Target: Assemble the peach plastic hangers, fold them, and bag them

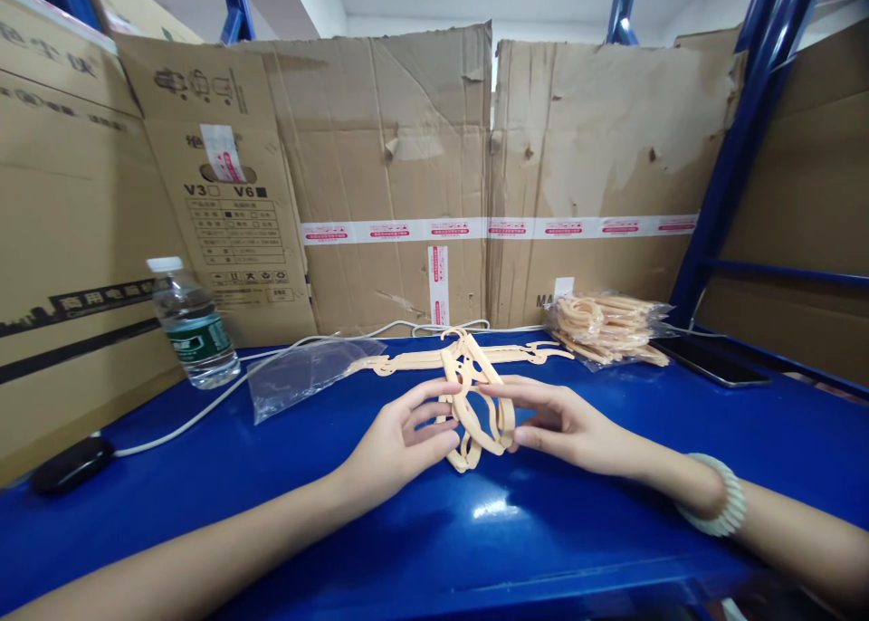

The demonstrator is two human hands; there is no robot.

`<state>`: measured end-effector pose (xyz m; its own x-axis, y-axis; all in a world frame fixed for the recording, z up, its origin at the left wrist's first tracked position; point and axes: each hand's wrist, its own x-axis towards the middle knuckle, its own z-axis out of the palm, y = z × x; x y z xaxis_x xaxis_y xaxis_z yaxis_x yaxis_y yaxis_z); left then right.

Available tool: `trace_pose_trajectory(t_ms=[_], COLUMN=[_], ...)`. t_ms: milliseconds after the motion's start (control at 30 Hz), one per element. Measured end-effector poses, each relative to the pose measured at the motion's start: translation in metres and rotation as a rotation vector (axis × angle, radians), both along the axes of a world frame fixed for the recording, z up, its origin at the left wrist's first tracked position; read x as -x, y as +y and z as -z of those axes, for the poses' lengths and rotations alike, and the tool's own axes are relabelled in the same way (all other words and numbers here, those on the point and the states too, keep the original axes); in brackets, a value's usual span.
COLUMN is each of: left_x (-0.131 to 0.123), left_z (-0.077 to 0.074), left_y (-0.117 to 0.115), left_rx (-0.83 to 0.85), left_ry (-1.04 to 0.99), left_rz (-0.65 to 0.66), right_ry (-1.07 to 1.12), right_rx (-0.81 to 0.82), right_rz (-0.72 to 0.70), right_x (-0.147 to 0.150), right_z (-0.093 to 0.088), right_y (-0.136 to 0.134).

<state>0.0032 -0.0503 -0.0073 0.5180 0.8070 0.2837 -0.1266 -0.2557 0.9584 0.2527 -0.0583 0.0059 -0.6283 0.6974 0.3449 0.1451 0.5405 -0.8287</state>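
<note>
Between my two hands, over the middle of the blue table, is a folded peach-coloured plastic folding hanger (468,419). My left hand (400,435) grips its left side between thumb and fingers. On the other side, my right hand (577,426) pinches the hanger's right edge, its index finger reaching across the top. Just behind it lie unfolded peach hangers (414,360), stretched out sideways; how many overlap there I cannot tell. The held hanger partly hides them. A clear plastic bag (299,381) lies flat at their left end.
Bagged peach hangers (597,327) are piled at the back right, beside a black phone (720,363). A water bottle (196,331) stands at left. A white cable (183,426) runs from a black rounded device (71,464). Cardboard sheets (400,150) wall the back.
</note>
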Motion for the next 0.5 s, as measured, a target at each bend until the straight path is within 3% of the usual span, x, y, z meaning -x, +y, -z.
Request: trace_pose_trajectory(t_ms=[200,500], left_x=[0.0,-0.001], left_z=[0.0,-0.001], left_y=[0.002,-0.008], left_rx=[0.064,-0.081], left_ry=[0.009,0.089], left_rz=[0.005,0.133], right_ry=[-0.001,-0.133], right_rx=[-0.032,-0.005], right_rz=[-0.046,-0.072], right_x=[-0.002,-0.003], right_z=[0.004,-0.007], right_y=[0.0,-0.004])
